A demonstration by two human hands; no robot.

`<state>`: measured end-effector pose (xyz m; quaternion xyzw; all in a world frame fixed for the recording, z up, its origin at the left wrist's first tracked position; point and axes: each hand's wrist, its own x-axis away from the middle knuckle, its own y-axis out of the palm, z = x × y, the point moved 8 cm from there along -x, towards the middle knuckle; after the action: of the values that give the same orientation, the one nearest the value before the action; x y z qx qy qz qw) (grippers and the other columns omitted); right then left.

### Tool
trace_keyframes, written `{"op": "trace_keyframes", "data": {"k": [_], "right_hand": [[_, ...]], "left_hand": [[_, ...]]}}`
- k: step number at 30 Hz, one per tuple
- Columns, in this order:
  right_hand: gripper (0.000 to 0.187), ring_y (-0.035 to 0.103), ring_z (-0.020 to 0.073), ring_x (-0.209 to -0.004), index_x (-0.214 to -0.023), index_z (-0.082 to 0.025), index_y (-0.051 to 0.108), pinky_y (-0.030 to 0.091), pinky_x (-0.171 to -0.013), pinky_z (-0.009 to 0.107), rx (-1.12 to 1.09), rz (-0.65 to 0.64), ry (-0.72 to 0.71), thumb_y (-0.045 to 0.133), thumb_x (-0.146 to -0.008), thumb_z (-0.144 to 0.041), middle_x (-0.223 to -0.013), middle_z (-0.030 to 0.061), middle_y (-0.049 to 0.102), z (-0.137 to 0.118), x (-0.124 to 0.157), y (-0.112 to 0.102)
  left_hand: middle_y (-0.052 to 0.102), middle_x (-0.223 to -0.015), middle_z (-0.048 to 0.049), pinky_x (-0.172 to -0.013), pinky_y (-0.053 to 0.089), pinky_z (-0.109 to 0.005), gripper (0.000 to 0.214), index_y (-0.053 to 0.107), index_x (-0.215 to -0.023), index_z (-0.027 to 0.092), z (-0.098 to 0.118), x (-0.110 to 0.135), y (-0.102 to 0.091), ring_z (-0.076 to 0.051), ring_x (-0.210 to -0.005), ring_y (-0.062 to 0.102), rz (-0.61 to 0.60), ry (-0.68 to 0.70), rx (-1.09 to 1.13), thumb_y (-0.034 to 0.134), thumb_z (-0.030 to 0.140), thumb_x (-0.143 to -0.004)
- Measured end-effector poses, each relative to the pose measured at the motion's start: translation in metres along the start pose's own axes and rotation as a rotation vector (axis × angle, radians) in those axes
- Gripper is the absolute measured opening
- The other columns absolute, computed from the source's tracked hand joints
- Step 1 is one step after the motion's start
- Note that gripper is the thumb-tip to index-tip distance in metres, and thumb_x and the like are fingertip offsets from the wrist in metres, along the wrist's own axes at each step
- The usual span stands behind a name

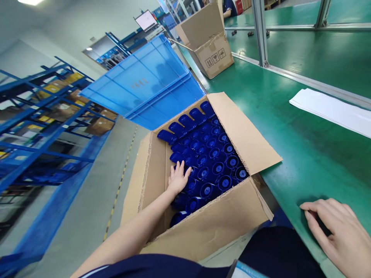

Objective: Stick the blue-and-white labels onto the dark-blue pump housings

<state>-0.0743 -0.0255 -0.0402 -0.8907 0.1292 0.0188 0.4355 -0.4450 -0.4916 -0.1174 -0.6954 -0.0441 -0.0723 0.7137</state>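
My left hand [179,179] reaches into a cardboard box [208,220] with its fingers spread. It rests on or just over several dark blue, glossy, cup-shaped plastic parts [218,168], and holds none of them. Most of these parts stand in rows with round ends up; along the far wall and left side some lie tilted. Over the green tabletop [278,127], at the lower right, is my right hand [337,227]. Its fingers are loosely curled, thumb tip close to the index fingertip, and nothing shows between them.
A blue plastic crate [142,81] stands behind the box. Farther back on the table is another open carton [213,54]. White sheets [333,110] lie at the right beside a metal frame [259,34]. Blue shelving [43,127] lines the left side. A person's arm [227,11] shows at the top.
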Motion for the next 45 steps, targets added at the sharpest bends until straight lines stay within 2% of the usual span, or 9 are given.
{"op": "trace_keyframes", "data": {"k": [6,12,16,24,28,31,35,39,45], "right_hand": [[0.026,0.066,0.0236,-0.089,-0.109,-0.027,0.064,0.044,-0.083,0.04,0.008,0.003,0.005,0.047,-0.104,-0.046,-0.098,0.0038,0.069,0.001,0.0,-0.001],[0.026,0.065,0.0233,-0.089,-0.109,-0.027,0.064,0.043,-0.084,0.04,0.017,0.0,0.007,0.046,-0.104,-0.046,-0.098,0.0033,0.069,0.002,0.0,0.0],[0.027,0.065,0.0239,-0.089,-0.109,-0.027,0.064,0.043,-0.084,0.04,0.016,0.009,0.004,0.046,-0.104,-0.047,-0.097,0.0042,0.069,0.002,0.0,-0.001],[0.027,0.066,0.0236,-0.09,-0.109,-0.027,0.064,0.043,-0.085,0.041,0.028,-0.008,0.0,0.047,-0.103,-0.047,-0.099,0.0034,0.069,0.003,0.002,0.0],[0.028,0.066,0.0237,-0.091,-0.108,-0.027,0.064,0.043,-0.086,0.04,0.035,-0.013,0.001,0.047,-0.103,-0.048,-0.099,0.0035,0.069,0.003,0.002,0.0],[0.027,0.066,0.0236,-0.091,-0.109,-0.027,0.064,0.043,-0.086,0.041,0.029,-0.014,0.01,0.047,-0.103,-0.048,-0.099,0.0028,0.069,0.004,0.002,0.001],[0.026,0.065,0.0236,-0.091,-0.109,-0.029,0.063,0.042,-0.085,0.041,0.01,-0.008,0.017,0.047,-0.103,-0.049,-0.1,0.0018,0.069,0.006,0.002,0.001],[0.025,0.064,0.0245,-0.093,-0.11,-0.03,0.063,0.042,-0.086,0.042,0.005,-0.005,0.019,0.047,-0.103,-0.048,-0.1,0.0022,0.069,0.007,0.004,0.001],[0.026,0.064,0.0249,-0.092,-0.109,-0.03,0.063,0.042,-0.085,0.042,0.0,-0.004,0.015,0.047,-0.103,-0.05,-0.099,0.0023,0.069,0.008,0.003,0.002]], "left_hand": [[0.014,-0.171,-0.0118,-0.119,0.022,-0.07,0.079,0.017,-0.163,0.025,-0.002,-0.005,-0.006,-0.039,-0.157,0.008,-0.037,0.016,-0.009,0.029,0.068,-0.097],[0.011,-0.172,-0.006,-0.121,0.017,-0.066,0.075,0.017,-0.163,0.028,0.015,-0.01,-0.008,-0.032,-0.158,0.005,-0.038,0.105,-0.014,0.026,0.065,-0.098],[0.014,-0.171,-0.0098,-0.122,0.019,-0.064,0.08,0.009,-0.164,0.024,0.023,0.001,0.001,-0.032,-0.158,0.011,-0.039,0.127,-0.017,0.03,0.064,-0.098],[0.008,-0.171,-0.0133,-0.121,0.017,-0.067,0.089,-0.003,-0.164,0.02,0.026,0.013,0.004,-0.034,-0.158,0.008,-0.016,0.135,0.002,0.034,0.065,-0.097],[0.006,-0.172,-0.0085,-0.12,0.014,-0.071,0.077,0.013,-0.164,0.027,0.032,0.011,0.004,-0.037,-0.158,0.004,-0.006,0.179,0.024,0.033,0.062,-0.099],[0.01,-0.172,-0.0075,-0.121,0.017,-0.068,0.066,0.024,-0.161,0.029,0.034,0.012,0.005,-0.036,-0.157,0.013,-0.013,0.241,0.046,0.034,0.054,-0.101],[0.013,-0.171,-0.013,-0.122,0.02,-0.064,0.063,0.024,-0.161,0.025,0.034,0.017,0.006,-0.031,-0.156,0.021,-0.008,0.312,0.081,0.032,0.047,-0.103],[0.013,-0.17,-0.0169,-0.12,0.022,-0.066,0.063,0.026,-0.16,0.022,0.036,0.02,0.008,-0.033,-0.156,0.019,0.006,0.344,0.102,0.032,0.046,-0.103],[0.021,-0.169,-0.0185,-0.118,0.027,-0.069,0.062,0.034,-0.158,0.022,0.036,0.02,0.003,-0.037,-0.153,0.028,0.05,0.325,0.134,0.036,0.049,-0.102]]}}
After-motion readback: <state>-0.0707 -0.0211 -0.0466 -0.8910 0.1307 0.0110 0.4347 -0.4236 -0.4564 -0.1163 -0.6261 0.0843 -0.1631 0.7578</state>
